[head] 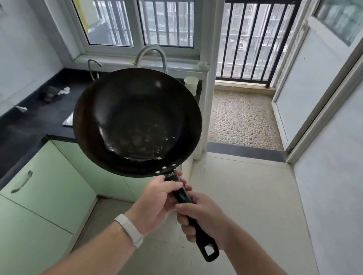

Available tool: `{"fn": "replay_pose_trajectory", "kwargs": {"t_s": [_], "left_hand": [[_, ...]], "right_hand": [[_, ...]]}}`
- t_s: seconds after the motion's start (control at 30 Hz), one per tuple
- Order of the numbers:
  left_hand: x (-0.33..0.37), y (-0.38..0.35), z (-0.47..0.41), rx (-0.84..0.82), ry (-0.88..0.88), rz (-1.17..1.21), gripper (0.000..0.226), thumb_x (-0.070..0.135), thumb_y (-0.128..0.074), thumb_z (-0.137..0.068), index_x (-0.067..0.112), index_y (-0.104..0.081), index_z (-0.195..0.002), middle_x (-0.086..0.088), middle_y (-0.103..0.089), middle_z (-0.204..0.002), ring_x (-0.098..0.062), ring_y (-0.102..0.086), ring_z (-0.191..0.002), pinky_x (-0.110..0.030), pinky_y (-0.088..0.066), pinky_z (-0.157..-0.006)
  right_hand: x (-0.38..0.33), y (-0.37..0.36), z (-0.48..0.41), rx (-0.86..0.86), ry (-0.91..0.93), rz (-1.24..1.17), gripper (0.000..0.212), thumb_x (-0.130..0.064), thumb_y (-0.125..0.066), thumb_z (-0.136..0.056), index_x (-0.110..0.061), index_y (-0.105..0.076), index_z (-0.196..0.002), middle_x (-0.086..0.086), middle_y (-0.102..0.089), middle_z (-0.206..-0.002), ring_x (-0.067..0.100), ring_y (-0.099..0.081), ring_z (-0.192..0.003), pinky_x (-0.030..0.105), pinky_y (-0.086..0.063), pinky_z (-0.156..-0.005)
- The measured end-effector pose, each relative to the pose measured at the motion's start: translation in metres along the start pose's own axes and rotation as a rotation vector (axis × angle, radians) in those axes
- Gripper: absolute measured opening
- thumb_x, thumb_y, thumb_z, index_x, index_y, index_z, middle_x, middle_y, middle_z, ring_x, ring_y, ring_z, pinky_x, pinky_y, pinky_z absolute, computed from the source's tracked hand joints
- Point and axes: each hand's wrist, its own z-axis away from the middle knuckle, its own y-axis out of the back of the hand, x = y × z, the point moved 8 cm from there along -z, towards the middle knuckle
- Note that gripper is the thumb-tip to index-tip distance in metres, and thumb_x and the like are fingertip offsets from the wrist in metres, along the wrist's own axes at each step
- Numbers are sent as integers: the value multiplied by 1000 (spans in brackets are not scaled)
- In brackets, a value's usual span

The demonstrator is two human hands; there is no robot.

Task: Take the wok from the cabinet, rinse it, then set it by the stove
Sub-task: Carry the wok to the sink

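Both hands — left hand (159, 201), right hand (205, 218) — clamped round wok (136, 122) handle; could clip faucet (152, 56) or slop leftover water

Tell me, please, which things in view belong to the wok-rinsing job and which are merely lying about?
Part of the job: wok, held by its handle in the left hand and right hand; tall faucet; sink edge; green cabinet.

Lying about: crumpled rag; white scrap; white cup.
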Motion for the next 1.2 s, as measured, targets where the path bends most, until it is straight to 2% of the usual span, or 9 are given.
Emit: {"fn": "replay_pose_trajectory", "kwargs": {"t_s": [0.17, 0.33, 0.47, 0.6, 0.8, 1.1, 1.2], "left_hand": [[17, 6, -31, 18, -14, 24, 22, -6, -44, -94, 3, -56, -111, -12, -57, -93, -28, -62, -96, -40, -56, -80], [38, 26, -71, 32, -16, 66, 22, -3, -46, -95, 2, -56, -114, -13, -61, -97, -29, -64, -99, -40, -56, -79], [61, 47, -118, 29, 1, 132, 22, -5, -45, -95, 2, -56, -113, -14, -62, -97, -29, -64, -99, -41, -54, -84], [93, 75, -167, 4, 40, 146, 23, -4, -45, -96, 2, -57, -114, -14, -63, -99, -28, -68, -96, -41, -55, -82], [131, 119, -232, -48, 112, 179, 24, -3, -46, -95, 3, -57, -116, -14, -61, -103, -31, -66, -101, -44, -53, -90], [129, 147, -249, -59, 161, 205, 29, -6, -47, -96, 1, -55, -123, -14, -65, -101, -28, -69, -100, -48, -53, -92], [134, 152, -251, -24, 152, 233, 28, -5, -48, -96, 2, -55, -122, -14, -64, -102, -28, -69, -103, -43, -57, -86]], "right_hand": [[-16, 14, -34, -45, -22, 9, 7, -5, -53, -97, -9, -50, -102, 2, -49, -62, 13, -42, -45, 23, -38, -41], [-34, 21, -80, -63, -50, 24, 17, -12, -56, -88, -10, -51, -105, 1, -50, -63, 12, -44, -47, 23, -40, -41], [-50, 29, -134, -17, -80, 83, 12, -12, -56, -88, -10, -49, -98, 2, -50, -65, 13, -44, -48, 23, -40, -42], [-68, 31, -194, 34, -114, 86, 11, -10, -55, -92, -12, -50, -101, 2, -49, -65, 13, -43, -48, 24, -38, -42], [-87, 29, -275, 91, -185, 117, 7, -12, -56, -91, -11, -51, -96, 2, -50, -65, 14, -43, -49, 25, -37, -44], [-85, 27, -305, 61, -261, 185, 6, -4, -51, -91, -9, -51, -93, 7, -48, -64, 17, -43, -46, 26, -39, -42], [-87, 28, -315, 8, -281, 187, 6, -4, -52, -90, -10, -49, -89, 7, -48, -62, 17, -43, -44, 26, -40, -42]]}}
